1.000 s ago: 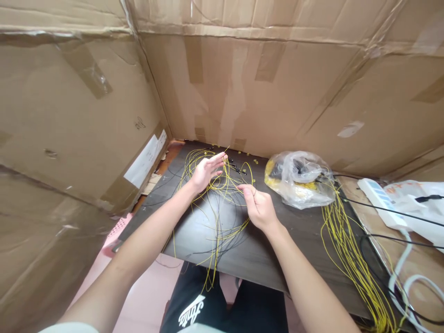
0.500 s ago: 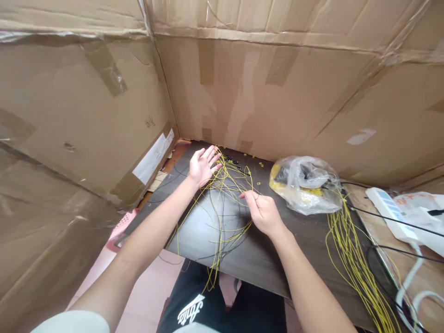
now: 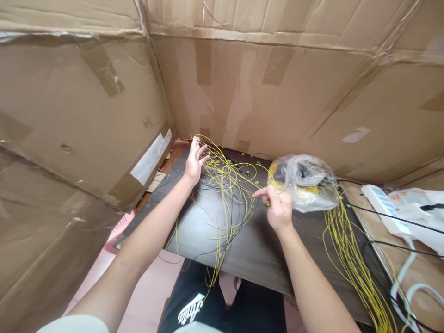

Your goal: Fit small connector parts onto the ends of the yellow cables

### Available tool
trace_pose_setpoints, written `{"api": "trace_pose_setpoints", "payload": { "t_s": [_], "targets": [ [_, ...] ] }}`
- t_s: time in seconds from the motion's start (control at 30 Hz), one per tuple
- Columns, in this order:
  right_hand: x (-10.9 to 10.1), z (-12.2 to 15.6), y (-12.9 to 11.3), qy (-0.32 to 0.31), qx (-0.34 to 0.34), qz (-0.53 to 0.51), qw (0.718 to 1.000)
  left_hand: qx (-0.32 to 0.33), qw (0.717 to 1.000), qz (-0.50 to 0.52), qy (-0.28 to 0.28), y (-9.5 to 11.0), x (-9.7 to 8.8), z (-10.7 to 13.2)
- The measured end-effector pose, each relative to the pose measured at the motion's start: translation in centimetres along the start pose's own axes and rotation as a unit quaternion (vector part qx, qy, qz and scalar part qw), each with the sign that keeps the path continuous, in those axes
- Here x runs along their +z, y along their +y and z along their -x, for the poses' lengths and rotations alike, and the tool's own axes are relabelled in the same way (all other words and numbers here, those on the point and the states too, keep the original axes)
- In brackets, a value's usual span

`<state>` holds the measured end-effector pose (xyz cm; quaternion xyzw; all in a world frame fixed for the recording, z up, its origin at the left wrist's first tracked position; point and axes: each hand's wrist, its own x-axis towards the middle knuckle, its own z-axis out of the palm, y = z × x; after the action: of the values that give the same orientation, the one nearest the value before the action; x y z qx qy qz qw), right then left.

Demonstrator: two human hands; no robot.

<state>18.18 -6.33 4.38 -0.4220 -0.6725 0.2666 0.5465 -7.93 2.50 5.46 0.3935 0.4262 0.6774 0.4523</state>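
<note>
A tangle of thin yellow and black wires (image 3: 225,194) lies spread over a dark tabletop (image 3: 256,249). My left hand (image 3: 193,162) is raised at the far left of the tangle, fingers spread, with yellow wire loops draped over them. My right hand (image 3: 277,208) is closed in a pinch on a yellow wire, pulled toward the right, close to a clear plastic bag (image 3: 305,182). Strands stretch between the two hands and some hang over the table's near edge.
The clear plastic bag holds more yellow and black parts. A second bundle of yellow wires (image 3: 350,259) runs down the right side. A white power strip (image 3: 385,206), white cable and a white bag (image 3: 416,212) sit far right. Cardboard walls (image 3: 263,83) enclose the table.
My right hand has moved right toward the plastic bag, drawing a yellow wire out of the tangle. My left hand has shifted up and to the left, stretching the loops.
</note>
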Motion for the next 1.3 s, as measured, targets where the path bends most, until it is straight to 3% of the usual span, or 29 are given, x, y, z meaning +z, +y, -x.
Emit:
{"api": "trace_pose_setpoints", "payload": {
  "t_s": [0.2, 0.4, 0.57, 0.67, 0.77, 0.83, 0.93, 1.07, 1.17, 1.3],
  "targets": [
    [-0.9, -1.2, 0.7, 0.167, 0.054, -0.049, 0.983, 0.018, 0.996, -0.091, 0.012, -1.1, -0.7, -0.7],
    [-1.4, -1.2, 1.2, 0.182, 0.049, -0.008, 0.982, 0.004, 0.986, -0.167, 0.021, -2.1, -0.9, -0.9],
    [-1.6, -1.5, 2.7, 0.223, 0.069, 0.047, 0.971, 0.073, 0.964, -0.256, 0.026, -2.3, -1.4, -0.9],
    [-1.8, -1.8, 3.5, 0.264, 0.080, 0.119, 0.954, 0.095, 0.947, -0.306, -0.009, -2.0, -1.0, -0.1],
    [-1.8, -1.6, 3.1, 0.287, 0.011, 0.252, 0.924, 0.123, 0.921, -0.358, -0.094, -1.8, -0.2, 1.2],
    [-1.5, -1.3, 2.2, 0.252, -0.051, 0.325, 0.910, 0.143, 0.890, -0.403, -0.160, -1.6, 0.4, 2.1],
    [-0.6, -0.8, 1.3, 0.102, -0.108, 0.330, 0.932, 0.137, 0.834, -0.480, -0.234, -1.6, 0.9, 3.2],
    [1.0, -0.3, 2.3, -0.097, -0.088, 0.303, 0.944, 0.107, 0.763, -0.591, -0.240, -1.8, 1.3, 3.7],
    [1.7, 0.0, 3.8, -0.159, -0.050, 0.320, 0.933, 0.124, 0.762, -0.597, -0.216, -1.8, 1.6, 4.0],
    [1.7, 0.0, 4.5, -0.174, -0.024, 0.342, 0.923, 0.172, 0.780, -0.562, -0.215, -1.7, 2.3, 5.0]
  ]
}}
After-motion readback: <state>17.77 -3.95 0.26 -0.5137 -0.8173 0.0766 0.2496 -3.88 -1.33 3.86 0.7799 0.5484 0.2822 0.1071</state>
